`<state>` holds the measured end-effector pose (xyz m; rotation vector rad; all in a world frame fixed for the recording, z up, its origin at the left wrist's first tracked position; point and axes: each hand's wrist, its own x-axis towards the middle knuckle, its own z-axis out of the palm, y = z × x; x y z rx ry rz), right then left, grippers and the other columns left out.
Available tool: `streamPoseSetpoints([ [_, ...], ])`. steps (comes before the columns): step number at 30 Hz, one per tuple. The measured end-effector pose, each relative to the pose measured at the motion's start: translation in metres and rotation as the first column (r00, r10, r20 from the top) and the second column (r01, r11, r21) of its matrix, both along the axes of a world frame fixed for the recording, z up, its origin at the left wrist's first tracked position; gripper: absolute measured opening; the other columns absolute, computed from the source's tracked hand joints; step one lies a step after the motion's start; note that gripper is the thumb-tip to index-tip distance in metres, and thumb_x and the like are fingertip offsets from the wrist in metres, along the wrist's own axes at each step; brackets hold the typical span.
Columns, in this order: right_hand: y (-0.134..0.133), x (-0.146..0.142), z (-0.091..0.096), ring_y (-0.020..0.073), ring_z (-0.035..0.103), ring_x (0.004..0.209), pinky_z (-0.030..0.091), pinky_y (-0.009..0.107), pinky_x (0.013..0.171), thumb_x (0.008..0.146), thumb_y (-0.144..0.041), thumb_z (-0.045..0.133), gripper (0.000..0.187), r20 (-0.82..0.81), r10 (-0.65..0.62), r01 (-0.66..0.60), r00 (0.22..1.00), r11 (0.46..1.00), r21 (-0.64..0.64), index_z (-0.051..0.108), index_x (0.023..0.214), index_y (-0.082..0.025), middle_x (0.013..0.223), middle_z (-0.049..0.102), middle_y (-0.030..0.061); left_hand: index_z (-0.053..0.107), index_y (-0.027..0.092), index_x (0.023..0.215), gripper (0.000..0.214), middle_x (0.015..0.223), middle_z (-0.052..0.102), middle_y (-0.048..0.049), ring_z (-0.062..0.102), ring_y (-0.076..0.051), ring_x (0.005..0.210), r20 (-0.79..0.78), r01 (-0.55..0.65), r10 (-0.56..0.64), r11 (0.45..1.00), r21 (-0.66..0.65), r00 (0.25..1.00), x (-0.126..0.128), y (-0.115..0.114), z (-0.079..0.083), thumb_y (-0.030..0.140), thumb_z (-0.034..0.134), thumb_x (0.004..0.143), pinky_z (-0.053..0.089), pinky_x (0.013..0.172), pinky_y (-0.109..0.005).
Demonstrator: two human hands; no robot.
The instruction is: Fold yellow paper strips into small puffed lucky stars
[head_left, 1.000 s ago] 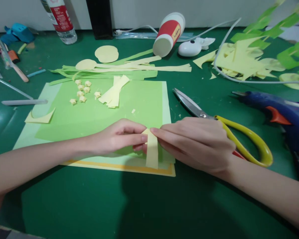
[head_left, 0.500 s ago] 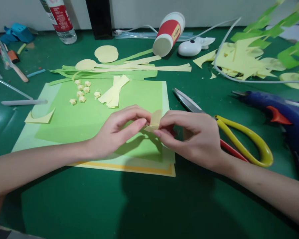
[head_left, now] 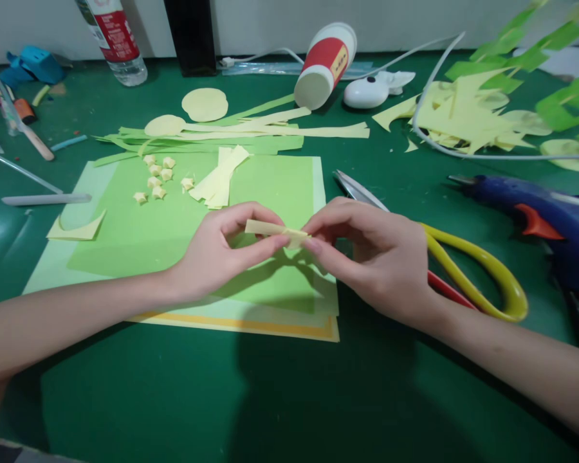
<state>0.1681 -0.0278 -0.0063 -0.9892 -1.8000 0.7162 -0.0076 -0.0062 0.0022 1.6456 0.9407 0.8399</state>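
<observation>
Between my two hands is a pale yellow paper strip, folded at its right end, with its free tail pointing left. My left hand pinches the fold from the left between thumb and fingers. From the right, my right hand grips the same fold with thumb and forefinger. Both hands are above stacked green paper sheets. Several small folded paper stars lie on the upper left of the sheets, and a bunch of short yellow strips rests to their right.
Scissors with yellow and red handles lie partly under my right hand. A blue glue gun is at the right. Behind are long paper strips, a tipped paper cup, a bottle, a white cable and yellow scraps.
The strip's free tail has swung from pointing up and away to lying out to the left over my left fingers. Both hands stay in nearly the same place.
</observation>
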Motion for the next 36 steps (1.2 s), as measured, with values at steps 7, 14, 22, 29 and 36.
streamPoseSetpoints([
  [7, -0.0004, -0.0014, 0.0019, 0.0080, 0.052, 0.051, 0.043, 0.023, 0.045, 0.070, -0.012, 0.065, 0.012, 0.129, -0.105, 0.058, 0.986, 0.945, 0.322, 0.061, 0.080, -0.016, 0.074, 0.064, 0.0040, 0.058, 0.014, 0.074, 0.008, 0.072, 0.065, 0.0020, 0.061, -0.007, 0.064, 0.118, 0.034, -0.016, 0.988, -0.153, 0.993, 0.0003, 0.0040, -0.0004, 0.020, 0.064, 0.074, 0.048, 0.056, -0.015],
  [14, -0.0019, -0.0013, 0.0022, 0.0105, 0.056, 0.052, 0.043, 0.023, 0.041, 0.070, -0.015, 0.067, 0.010, 0.177, -0.162, 0.090, 0.971, 0.931, 0.354, 0.065, 0.078, -0.021, 0.073, 0.068, 0.0030, 0.060, 0.014, 0.074, 0.007, 0.069, 0.066, 0.0027, 0.062, -0.007, 0.064, 0.195, 0.065, -0.020, 0.972, -0.228, 0.981, 0.0005, 0.0058, -0.0036, 0.020, 0.064, 0.074, 0.049, 0.057, -0.016],
  [22, -0.0017, -0.0009, 0.0024, 0.0114, 0.057, 0.055, 0.045, 0.023, 0.044, 0.071, -0.013, 0.065, 0.010, 0.148, -0.152, 0.098, 0.977, 0.943, 0.318, 0.063, 0.076, -0.021, 0.071, 0.067, 0.0024, 0.060, 0.015, 0.075, 0.010, 0.070, 0.066, 0.0018, 0.061, -0.008, 0.063, 0.150, 0.031, 0.004, 0.973, -0.228, 0.989, 0.0005, 0.0063, -0.0033, 0.023, 0.065, 0.073, 0.048, 0.056, -0.017],
  [29, 0.0029, -0.0014, 0.0026, 0.0072, 0.049, 0.053, 0.040, 0.018, 0.042, 0.077, -0.016, 0.054, 0.006, 0.023, 0.027, -0.026, 0.999, 0.998, -0.052, 0.054, 0.071, -0.016, 0.069, 0.055, 0.0012, 0.060, 0.015, 0.074, 0.009, 0.068, 0.065, 0.0025, 0.059, -0.007, 0.059, 0.115, 0.026, -0.005, 0.983, -0.179, 0.993, 0.0004, 0.0049, -0.0026, 0.022, 0.065, 0.072, 0.048, 0.051, -0.015],
  [36, 0.0054, 0.0000, 0.0034, 0.0061, 0.044, 0.050, 0.034, 0.018, 0.042, 0.078, -0.013, 0.046, 0.015, 0.053, 0.177, -0.160, 0.983, 0.957, -0.244, 0.053, 0.065, -0.015, 0.059, 0.051, -0.0008, 0.063, 0.015, 0.074, 0.007, 0.072, 0.067, 0.0007, 0.061, -0.009, 0.065, 0.025, -0.026, 0.026, 0.999, -0.031, 0.999, 0.0018, -0.0031, 0.0022, 0.020, 0.065, 0.071, 0.050, 0.060, -0.018],
])
